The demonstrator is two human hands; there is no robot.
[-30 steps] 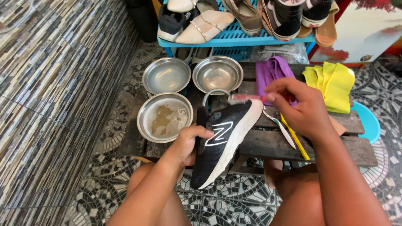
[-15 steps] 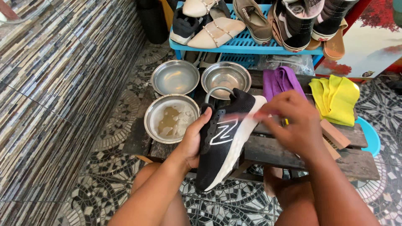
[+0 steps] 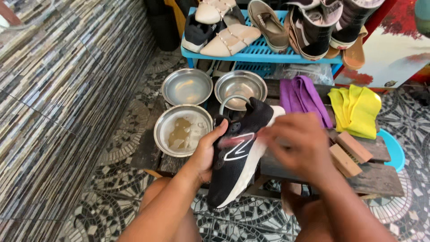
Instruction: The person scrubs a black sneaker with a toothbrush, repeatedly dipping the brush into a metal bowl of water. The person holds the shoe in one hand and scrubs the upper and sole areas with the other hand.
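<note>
The left hand (image 3: 207,150) grips a black knit sneaker with a white sole and a white emblem on its side (image 3: 237,157), fingers curled around the heel end and thumb pressed against the upper. The shoe is held tilted in the air above the front edge of the dark wooden desk (image 3: 376,177), toe pointing up and away, heel down toward the person's knees. The right hand (image 3: 298,145) is blurred; it lies against the shoe's side and sole near the toe, fingers bent, with a streak of pink at its fingertips on the shoe; I cannot tell what it pinches.

On the desk stand three round metal bowls: one with murky brownish water (image 3: 182,130) just left of the shoe, and two shallow ones (image 3: 187,86) (image 3: 240,86) behind it. A folded purple cloth (image 3: 302,97) and a yellow cloth (image 3: 356,110) lie to the right, with two wooden-backed brushes (image 3: 349,154) near them. A light blue plastic basin (image 3: 394,150) shows past the desk's right end. Behind, a blue plastic rack (image 3: 260,54) carries beige flats, a grey slip-on and other shoes. The floor is patterned mosaic tile (image 3: 112,179).
</note>
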